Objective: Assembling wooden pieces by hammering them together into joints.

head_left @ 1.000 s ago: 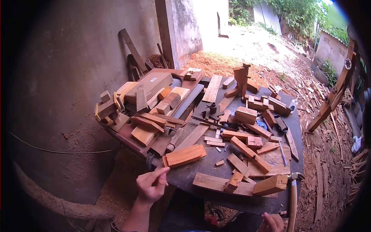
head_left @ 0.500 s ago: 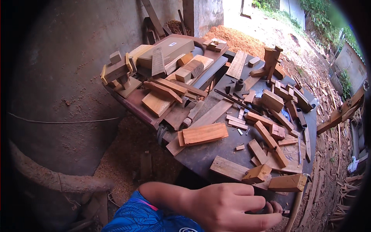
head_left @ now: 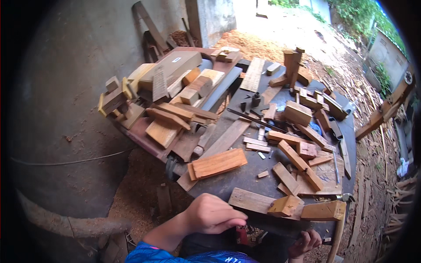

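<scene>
My left hand (head_left: 215,215) is raised before the table's near edge, with its fingers and thumb drawn together in a pinch. Whatever may be between them is hidden. Lower right, in shadow, my right hand (head_left: 305,243) has its fingers curled inward, and I cannot make out what they hold. Closest to the left hand is a long brown board (head_left: 250,200) at the table's edge. A small wooden block (head_left: 285,205) rests against it. Another orange-brown block (head_left: 323,211) sits above the right hand, near the head and wooden handle of a hammer (head_left: 337,236).
Wood offcuts cover much of the dark table (head_left: 215,186), including a stacked pair of orange boards (head_left: 219,164). A second, reddish table (head_left: 144,139) at the left carries planks and a cardboard box (head_left: 177,65). Sawdust (head_left: 245,44) is heaped behind. A log (head_left: 66,223) lies lower left.
My left hand has moved left and up, away from my right hand, and its fingers are now drawn together. The right hand shows more fully. The whole view has shifted slightly.
</scene>
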Available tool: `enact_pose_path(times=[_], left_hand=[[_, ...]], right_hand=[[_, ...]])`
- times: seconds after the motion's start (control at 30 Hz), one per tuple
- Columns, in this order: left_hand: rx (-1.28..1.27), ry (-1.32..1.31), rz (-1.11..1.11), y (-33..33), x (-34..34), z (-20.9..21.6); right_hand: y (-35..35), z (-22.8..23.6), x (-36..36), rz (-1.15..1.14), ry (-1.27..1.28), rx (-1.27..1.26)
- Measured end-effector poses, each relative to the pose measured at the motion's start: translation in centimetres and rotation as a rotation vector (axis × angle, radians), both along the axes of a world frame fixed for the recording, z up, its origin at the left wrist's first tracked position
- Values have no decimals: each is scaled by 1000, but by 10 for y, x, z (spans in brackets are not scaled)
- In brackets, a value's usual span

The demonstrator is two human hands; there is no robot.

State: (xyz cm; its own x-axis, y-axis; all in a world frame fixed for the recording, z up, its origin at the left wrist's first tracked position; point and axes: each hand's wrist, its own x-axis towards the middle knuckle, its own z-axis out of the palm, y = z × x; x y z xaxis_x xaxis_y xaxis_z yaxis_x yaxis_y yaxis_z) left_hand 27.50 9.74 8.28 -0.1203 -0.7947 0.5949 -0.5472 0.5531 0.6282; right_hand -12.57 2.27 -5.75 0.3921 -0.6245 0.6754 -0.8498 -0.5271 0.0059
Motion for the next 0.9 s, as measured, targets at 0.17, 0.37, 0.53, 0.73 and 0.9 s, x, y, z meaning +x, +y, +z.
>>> enact_pose_path(times=[0.17,0.37,0.53,0.73,0.9], left_hand=[[18,-39,70,8,14,-25],[-122,126,330,-27,3,-63],[-156,194,372,-40,-6,-79],[-135,389,491,-39,-1,-119],[79,707,495,-33,6,-132]], right_hand=[[-4,8,22,9,-74,-68],[-7,12,23,61,-116,-13],[-7,17,25,21,-130,-50],[-1,3,23,49,-131,-46],[-1,-3,23,48,-172,-69]])
